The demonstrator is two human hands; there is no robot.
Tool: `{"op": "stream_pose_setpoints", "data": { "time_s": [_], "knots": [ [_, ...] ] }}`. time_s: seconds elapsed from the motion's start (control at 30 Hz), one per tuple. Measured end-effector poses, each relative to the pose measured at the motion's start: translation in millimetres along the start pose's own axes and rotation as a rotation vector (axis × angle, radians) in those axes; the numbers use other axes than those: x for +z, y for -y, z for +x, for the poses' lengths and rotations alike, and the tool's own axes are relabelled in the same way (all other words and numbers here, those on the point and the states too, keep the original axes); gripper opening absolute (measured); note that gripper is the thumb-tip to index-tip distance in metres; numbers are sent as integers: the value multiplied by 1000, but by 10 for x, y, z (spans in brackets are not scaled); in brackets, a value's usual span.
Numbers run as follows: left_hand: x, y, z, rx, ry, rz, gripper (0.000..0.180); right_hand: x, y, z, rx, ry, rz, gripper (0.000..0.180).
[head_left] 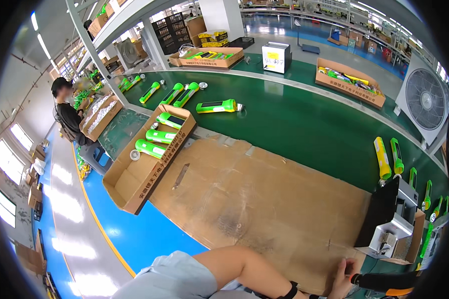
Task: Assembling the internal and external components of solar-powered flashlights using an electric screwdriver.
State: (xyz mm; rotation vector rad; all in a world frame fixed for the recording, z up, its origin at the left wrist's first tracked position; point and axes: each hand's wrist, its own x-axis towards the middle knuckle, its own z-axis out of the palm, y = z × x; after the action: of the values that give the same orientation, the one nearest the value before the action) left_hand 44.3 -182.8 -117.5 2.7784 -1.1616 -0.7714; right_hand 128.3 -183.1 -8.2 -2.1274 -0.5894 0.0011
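Note:
My left arm reaches across the lower edge to the right. My left hand [339, 282] is low over the brown cardboard sheet [274, 199], its fingers curled and the thumb raised. What it holds is too small and hidden to make out. Right beside its fingers lies the tip of a black and orange tool [389, 282], which looks like a power screwdriver. My right hand is not in view. Just beyond, a black and silver machine [386, 219] stands at the sheet's right edge. A yellow flashlight [382, 158] and a green flashlight [397, 155] lie behind it.
An open carton [127, 197] with several green flashlights sits at the left edge. More green flashlights, one lying sideways [217, 106], rest along the green belt [284, 124]. Filled cartons [351, 89], a white box [276, 59] and a fan [424, 99] stand beyond. A person [70, 112] works at far left.

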Motion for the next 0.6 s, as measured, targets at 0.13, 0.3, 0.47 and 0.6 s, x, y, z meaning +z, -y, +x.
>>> {"op": "stream_pose_setpoints", "data": {
  "time_s": [0.13, 0.3, 0.47, 0.6],
  "knots": [
    [52, -43, 126, 36, 91, 61, 26, 59, -96, -8, 78, -37, 133, 12],
    [275, -84, 248, 120, 307, 230, 26, 108, -42, 18, 30, -77, 149, 12],
    [370, -189, 298, 202, 430, 312, 27, 109, -70, -12, 47, -39, 199, 14],
    [312, -149, 320, 169, 485, 220, 28, 152, -73, 5, 66, -41, 309, 21]
  ]
}}
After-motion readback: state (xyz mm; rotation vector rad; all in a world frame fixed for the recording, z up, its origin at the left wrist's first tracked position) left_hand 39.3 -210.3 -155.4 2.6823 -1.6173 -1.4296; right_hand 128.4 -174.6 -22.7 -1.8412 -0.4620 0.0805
